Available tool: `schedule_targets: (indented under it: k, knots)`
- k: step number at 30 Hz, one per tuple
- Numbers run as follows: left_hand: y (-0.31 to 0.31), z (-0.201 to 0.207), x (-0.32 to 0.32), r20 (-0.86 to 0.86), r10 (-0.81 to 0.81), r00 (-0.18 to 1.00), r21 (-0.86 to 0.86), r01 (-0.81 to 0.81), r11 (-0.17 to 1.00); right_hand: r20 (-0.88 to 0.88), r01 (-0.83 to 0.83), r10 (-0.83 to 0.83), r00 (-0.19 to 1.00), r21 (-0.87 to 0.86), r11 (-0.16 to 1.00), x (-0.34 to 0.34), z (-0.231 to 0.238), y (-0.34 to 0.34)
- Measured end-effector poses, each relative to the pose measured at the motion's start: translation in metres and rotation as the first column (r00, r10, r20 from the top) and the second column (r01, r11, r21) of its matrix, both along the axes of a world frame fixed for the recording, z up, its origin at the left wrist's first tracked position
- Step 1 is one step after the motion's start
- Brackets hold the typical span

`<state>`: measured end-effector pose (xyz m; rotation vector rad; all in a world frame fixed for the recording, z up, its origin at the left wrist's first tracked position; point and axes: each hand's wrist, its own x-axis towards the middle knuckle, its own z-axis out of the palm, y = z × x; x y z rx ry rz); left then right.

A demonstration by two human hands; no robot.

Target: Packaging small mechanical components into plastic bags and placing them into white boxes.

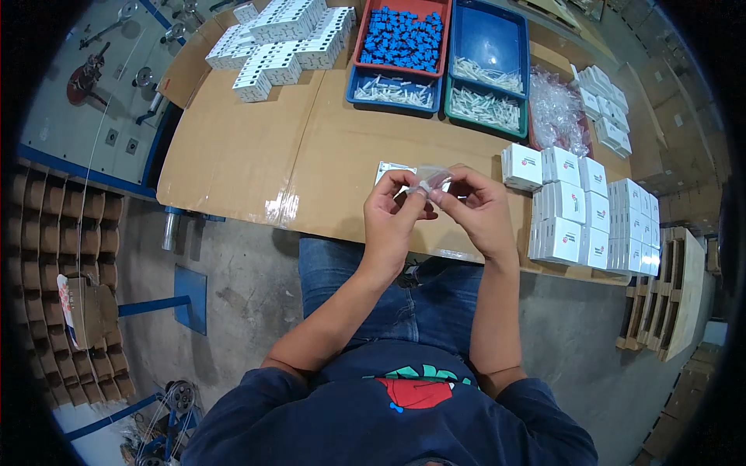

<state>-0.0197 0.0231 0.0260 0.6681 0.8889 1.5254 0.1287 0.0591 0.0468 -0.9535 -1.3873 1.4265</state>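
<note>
Table (233, 155), cardboard-topped, with stacked white boxes (566, 203) at its near right corner and a red tray (427, 6) of blue parts (402, 39) along its far edge. Left hand (388, 217) and right hand (480, 211), above the table by its near edge, jointly pinch one small clear plastic bag (437, 174).

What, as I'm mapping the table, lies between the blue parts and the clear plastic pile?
In the head view, a blue tray and a green tray, both holding white pieces.
</note>
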Motion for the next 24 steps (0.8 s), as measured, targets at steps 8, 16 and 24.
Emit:
schedule_targets:
  k: [8,16,24]
  knots:
    - [0.006,-0.011,0.003,-0.003,-0.104,0.995,0.006,0.104,0.995,-0.020,0.011,-0.010,1.000,0.070,0.997,0.002,-0.013,0.010]
    - [0.011,-0.009,0.006,0.028,-0.171,0.985,-0.041,0.172,0.984,-0.106,0.146,-0.150,0.983,-0.043,0.988,-0.002,-0.011,0.013]
    - [0.013,-0.009,0.000,0.095,-0.171,0.981,-0.015,0.173,0.985,-0.188,0.069,-0.107,0.976,-0.200,0.977,0.005,-0.007,0.016]
